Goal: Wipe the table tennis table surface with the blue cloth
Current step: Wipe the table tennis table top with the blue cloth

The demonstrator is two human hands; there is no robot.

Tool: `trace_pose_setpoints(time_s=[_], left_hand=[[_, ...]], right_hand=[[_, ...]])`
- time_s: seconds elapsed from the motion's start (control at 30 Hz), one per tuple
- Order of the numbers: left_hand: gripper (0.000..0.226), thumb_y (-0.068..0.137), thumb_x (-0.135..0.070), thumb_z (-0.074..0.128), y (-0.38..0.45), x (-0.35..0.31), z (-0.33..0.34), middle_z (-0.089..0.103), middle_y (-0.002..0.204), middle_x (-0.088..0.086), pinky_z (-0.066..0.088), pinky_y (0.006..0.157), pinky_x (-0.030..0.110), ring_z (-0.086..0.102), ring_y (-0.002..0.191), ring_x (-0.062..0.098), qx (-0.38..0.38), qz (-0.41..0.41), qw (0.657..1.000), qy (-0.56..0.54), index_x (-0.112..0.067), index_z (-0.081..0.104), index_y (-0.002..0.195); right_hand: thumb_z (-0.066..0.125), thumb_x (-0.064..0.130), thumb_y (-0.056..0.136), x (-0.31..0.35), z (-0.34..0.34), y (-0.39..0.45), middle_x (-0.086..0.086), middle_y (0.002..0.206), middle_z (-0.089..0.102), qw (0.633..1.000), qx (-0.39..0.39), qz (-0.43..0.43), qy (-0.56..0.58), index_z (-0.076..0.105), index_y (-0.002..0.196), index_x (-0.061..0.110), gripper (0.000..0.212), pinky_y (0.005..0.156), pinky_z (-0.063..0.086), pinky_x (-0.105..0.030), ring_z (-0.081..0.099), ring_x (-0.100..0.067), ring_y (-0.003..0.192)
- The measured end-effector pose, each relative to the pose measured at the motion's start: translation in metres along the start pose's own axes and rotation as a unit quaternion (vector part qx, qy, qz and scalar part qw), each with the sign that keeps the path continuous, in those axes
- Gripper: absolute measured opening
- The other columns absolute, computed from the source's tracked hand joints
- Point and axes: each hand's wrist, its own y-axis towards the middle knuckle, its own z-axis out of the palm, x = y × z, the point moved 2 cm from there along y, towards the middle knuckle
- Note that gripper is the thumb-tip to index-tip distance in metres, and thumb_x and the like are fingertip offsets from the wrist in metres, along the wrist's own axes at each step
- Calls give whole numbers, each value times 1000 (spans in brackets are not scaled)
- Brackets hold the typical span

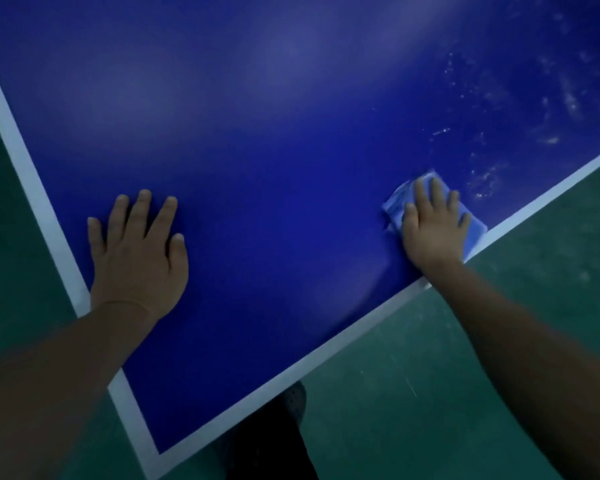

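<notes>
The blue table tennis table (274, 150) fills the view, one corner pointing toward me at the bottom, white lines along both edges. My right hand (433, 226) presses flat with straight fingers on a folded light-blue cloth (397, 206) near the right edge line. The cloth shows around my fingers and beside my palm. My left hand (137, 251) rests flat on the table near the left edge, fingers spread, holding nothing. White dusty smears (485, 178) lie on the surface just beyond the cloth and further up to the right.
A green floor (430, 375) lies below the table on both sides. My dark-trousered leg and a shoe (293, 400) show under the table's corner. The table's white edge line (326, 355) runs diagonally between my arms.
</notes>
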Motion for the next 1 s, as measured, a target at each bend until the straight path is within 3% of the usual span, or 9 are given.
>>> trace_pose_setpoints(time_s=[0.1,0.23,0.3,0.4,0.53,0.6,0.77,0.87,1.0], left_hand=[[67,96,-47,15,-1,-1,0,19,165,9,-3,121,55,6,153,29,3,4,1000,7,-22,30,156],[66,97,-47,16,-1,-2,2,19,165,9,-4,121,55,5,153,30,6,0,1000,13,-22,31,156],[65,97,-47,16,-1,-3,2,20,165,9,-3,121,56,6,152,30,6,2,1000,16,-22,32,155],[65,97,-46,17,-1,-3,1,19,165,9,-4,121,56,5,152,30,8,1,1000,16,-23,31,156],[65,97,-47,16,-1,-2,1,18,165,10,-4,121,56,5,153,30,8,2,1000,15,-23,29,156],[66,97,-47,15,-1,-2,1,19,165,9,-3,121,56,6,153,31,6,1,1000,13,-23,30,156],[65,98,-47,15,-3,-3,0,25,163,11,3,118,62,12,151,34,-8,3,999,36,-21,33,155],[66,99,-50,13,-2,-6,1,29,161,13,5,115,67,18,148,38,-11,-4,997,75,-21,33,155],[67,99,-50,14,-8,-10,0,30,159,17,10,113,69,22,147,40,-12,-19,996,81,-15,35,153]], right_hand=[[17,43,105,41,6,-26,4,167,1,996,-13,82,26,8,159,33,55,118,5,-63,-3,-33,152],[15,48,105,109,42,-166,1,166,7,966,26,-254,-37,14,158,31,56,119,1,-62,-2,-34,152],[16,50,105,89,46,-179,2,166,11,942,48,-329,-45,16,157,33,55,119,3,-62,0,-33,153],[22,45,101,37,36,-108,-3,163,25,965,11,-253,-62,22,155,30,56,113,21,-67,17,-39,149],[11,47,104,-13,3,-14,2,167,0,998,17,53,-2,4,158,33,56,120,4,-60,-4,-30,153],[13,46,105,2,-1,-11,2,167,-3,992,3,120,28,2,158,32,56,119,1,-61,-7,-31,152],[5,51,102,83,27,-102,5,166,-7,990,27,-137,-26,1,157,35,58,121,-5,-56,-12,-30,152],[-4,57,100,67,24,-105,6,166,0,966,56,-249,-41,5,157,36,61,121,-4,-54,-10,-27,152],[3,54,100,-4,0,-17,6,167,-4,993,31,-104,-36,0,157,37,60,121,1,-56,-7,-28,153]])
